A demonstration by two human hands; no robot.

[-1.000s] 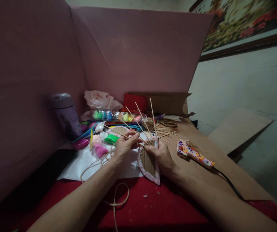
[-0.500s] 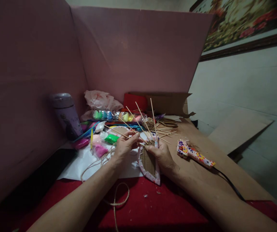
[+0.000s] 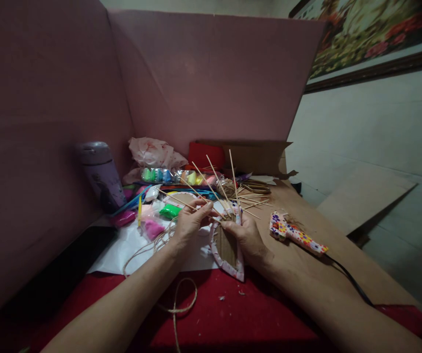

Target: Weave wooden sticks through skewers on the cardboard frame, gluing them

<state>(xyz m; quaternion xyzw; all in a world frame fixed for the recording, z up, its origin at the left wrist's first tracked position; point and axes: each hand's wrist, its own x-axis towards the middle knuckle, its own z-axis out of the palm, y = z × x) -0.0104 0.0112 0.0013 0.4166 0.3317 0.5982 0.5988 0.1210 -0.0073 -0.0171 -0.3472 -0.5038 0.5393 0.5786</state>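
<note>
Five sticks (image 3: 216, 175) already fan from the cardboard piece (image 3: 226, 245), which the right hand (image 3: 250, 239) grips; the left hand (image 3: 192, 221) pinches the lower ones. Loose sticks (image 3: 252, 201) lie behind, seemingly unused.

Lilac tumbler (image 3: 105, 179), crumpled pale plastic bag (image 3: 155, 153), framed floral picture (image 3: 376, 41) on tiled wall (image 3: 365, 130)

Barely any change: far tip of the thin stick (image 3: 194, 189), second from left, at the left hand (image 3: 189, 224), shifted slightly nearer and rightward.
</note>
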